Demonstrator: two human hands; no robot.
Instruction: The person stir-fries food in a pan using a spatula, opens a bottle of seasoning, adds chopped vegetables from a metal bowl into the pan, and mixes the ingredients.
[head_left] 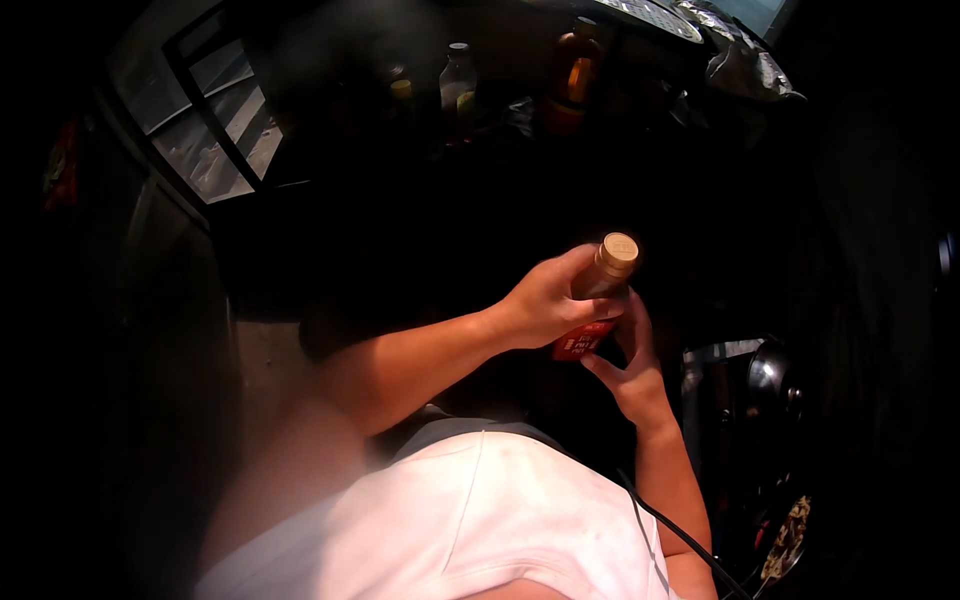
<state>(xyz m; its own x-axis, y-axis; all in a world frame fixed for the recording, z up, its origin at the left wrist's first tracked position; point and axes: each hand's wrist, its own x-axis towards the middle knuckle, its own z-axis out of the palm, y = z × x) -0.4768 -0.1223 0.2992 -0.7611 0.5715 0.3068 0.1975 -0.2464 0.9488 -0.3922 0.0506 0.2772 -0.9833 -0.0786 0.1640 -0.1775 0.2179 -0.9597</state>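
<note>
A bottle with a tan cap and a red label with white lettering [582, 343] is held in front of my body, tilted, with its cap up and to the right. My left hand [553, 298] wraps round its neck and upper part, just below the cap. Lower down, my right hand [632, 368] grips the bottle from the right, its thumb by the label. The cap is on. My fingers hide much of the bottle, and the contents cannot be made out.
Far back stand a clear glass bottle [458, 80] and a large bottle of amber liquid [578, 75]. A shiny metal lid [768, 378] is at right, above a pan holding food [790, 538]. A black cable [690, 540] crosses my right forearm. Deep shadow hides most surfaces.
</note>
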